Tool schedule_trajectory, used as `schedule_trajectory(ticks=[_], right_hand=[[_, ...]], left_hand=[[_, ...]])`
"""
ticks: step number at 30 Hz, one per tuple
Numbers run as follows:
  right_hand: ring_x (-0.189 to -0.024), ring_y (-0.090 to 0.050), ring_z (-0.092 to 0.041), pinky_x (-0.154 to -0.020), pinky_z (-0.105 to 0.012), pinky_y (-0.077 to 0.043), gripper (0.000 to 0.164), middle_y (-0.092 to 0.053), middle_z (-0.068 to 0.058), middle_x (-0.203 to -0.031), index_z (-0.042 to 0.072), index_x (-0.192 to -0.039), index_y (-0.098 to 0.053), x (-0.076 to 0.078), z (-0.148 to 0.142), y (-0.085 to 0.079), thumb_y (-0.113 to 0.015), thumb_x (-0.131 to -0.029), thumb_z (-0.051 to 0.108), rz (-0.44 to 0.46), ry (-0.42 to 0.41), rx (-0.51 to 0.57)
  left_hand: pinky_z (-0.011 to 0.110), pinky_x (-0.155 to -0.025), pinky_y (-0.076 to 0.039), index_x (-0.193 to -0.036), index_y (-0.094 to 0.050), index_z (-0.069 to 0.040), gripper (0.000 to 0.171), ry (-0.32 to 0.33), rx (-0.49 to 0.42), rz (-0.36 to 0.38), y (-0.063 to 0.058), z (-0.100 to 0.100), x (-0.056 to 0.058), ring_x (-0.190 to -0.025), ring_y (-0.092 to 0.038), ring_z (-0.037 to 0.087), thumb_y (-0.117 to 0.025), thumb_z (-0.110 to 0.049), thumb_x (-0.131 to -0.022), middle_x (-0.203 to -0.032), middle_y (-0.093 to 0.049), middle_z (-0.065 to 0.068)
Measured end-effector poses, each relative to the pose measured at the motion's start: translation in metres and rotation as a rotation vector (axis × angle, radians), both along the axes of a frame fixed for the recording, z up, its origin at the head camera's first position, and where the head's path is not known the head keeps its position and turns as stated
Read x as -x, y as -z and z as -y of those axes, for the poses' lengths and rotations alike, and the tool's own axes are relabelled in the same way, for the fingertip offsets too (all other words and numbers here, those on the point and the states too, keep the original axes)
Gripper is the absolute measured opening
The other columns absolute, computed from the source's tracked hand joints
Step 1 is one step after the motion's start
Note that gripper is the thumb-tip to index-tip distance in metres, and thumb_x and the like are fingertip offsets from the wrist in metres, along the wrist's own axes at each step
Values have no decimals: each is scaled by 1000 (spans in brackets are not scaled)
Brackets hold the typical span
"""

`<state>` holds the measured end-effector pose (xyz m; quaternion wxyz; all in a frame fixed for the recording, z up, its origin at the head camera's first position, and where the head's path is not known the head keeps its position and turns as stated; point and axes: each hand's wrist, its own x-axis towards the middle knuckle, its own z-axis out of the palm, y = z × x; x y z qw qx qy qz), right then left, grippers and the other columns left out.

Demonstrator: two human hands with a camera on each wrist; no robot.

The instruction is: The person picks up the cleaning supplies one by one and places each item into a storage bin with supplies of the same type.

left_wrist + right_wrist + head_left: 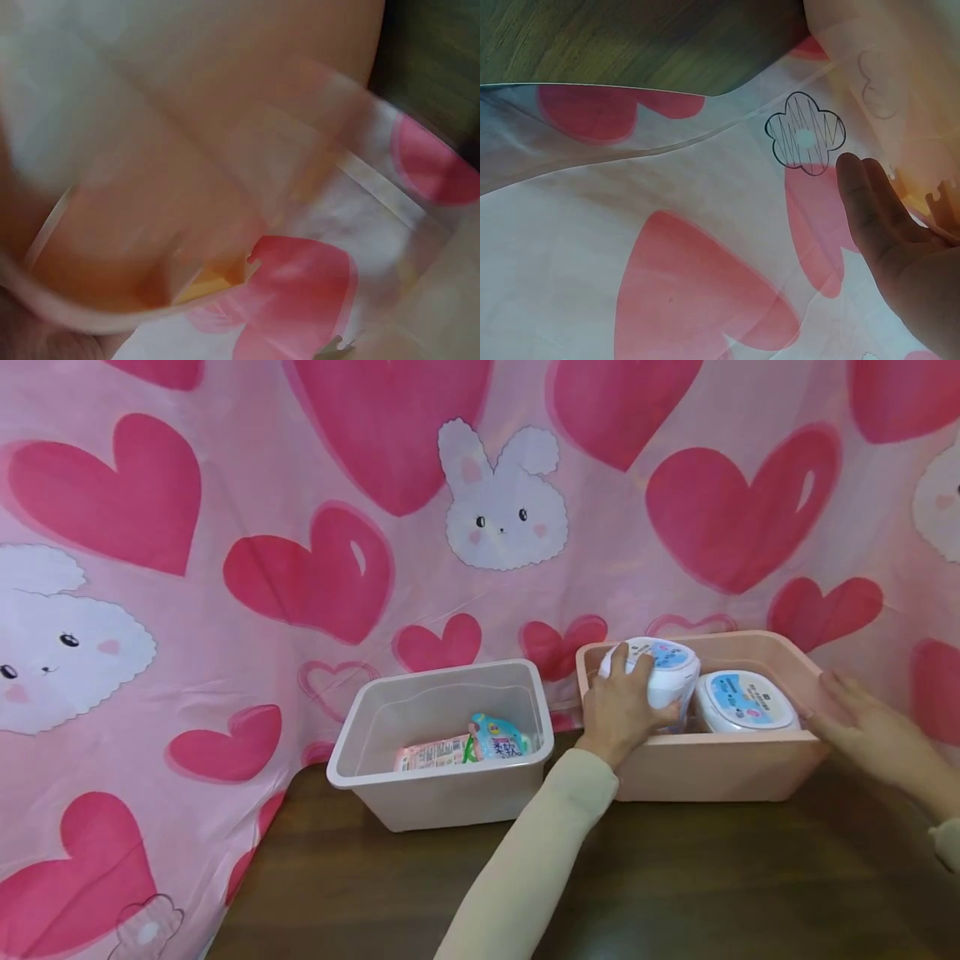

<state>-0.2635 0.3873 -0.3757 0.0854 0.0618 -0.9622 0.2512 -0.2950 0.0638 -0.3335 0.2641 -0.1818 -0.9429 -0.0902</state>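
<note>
In the head view my left hand [618,714] grips a white plastic tub [678,685] with a blue printed lid, thumb and fingers spread across its near side. This tub stands tilted at the left end of the pink bin [705,772], its top above the rim. Beside it in the bin sits a second white tub [746,700] with a blue label. At the bin's right end is my right hand [870,727], slightly blurred, its fingers extended along the outer wall and holding nothing. The right wrist view shows the same straight fingers [862,202]. Motion blurs the left wrist view.
Left of the pink bin stands a pale grey bin [450,806], holding a blue pouch [498,737] and a pink packet [435,753]. Both bins rest on a dark wooden table [360,893]. Behind hangs a pink cloth [420,577] with hearts and rabbits.
</note>
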Motion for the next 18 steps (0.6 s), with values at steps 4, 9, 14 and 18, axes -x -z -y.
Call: schedule_trajectory(ticks=[4, 9, 14, 18], right_hand=[[-142, 6, -60, -99, -82, -2, 85, 11, -32, -159, 11, -159, 8, -8, -5, -2, -47, -104, 45, -20, 4, 6], [-142, 7, -60, -100, -82, 0, 84, 11, -33, -159, 9, -159, 8, -18, -14, 0, -47, -104, 42, -24, 25, 13], [-140, 9, -62, -94, -86, -3, 87, 16, -28, -160, 15, -159, 10, -19, -15, -1, -48, -103, 47, 30, 47, 60], [-141, 11, -60, -95, -85, -3, 86, 18, -27, -160, 15, -159, 10, -17, -16, -2, -47, -104, 48, 47, 48, 55]], left_hand=[[27, -75, -56, -144, -51, -33, 71, -6, -14, 48, 1, -11, -2, -90, -62, 17, -68, -66, -83, -146, -41, 4], [25, -76, -55, -141, -52, -34, 68, -18, -47, 98, 2, -27, -4, -86, -60, 12, -68, -66, -83, -135, -47, 1], [26, -70, -56, -141, -53, -34, 70, -43, -60, 137, 4, -33, -1, -88, -62, 14, -68, -70, -83, -142, -45, 5], [25, -84, -54, -145, -53, -37, 67, 115, 34, 391, 0, -29, 2, -107, -60, 12, -62, -71, -87, -150, -44, 2]])
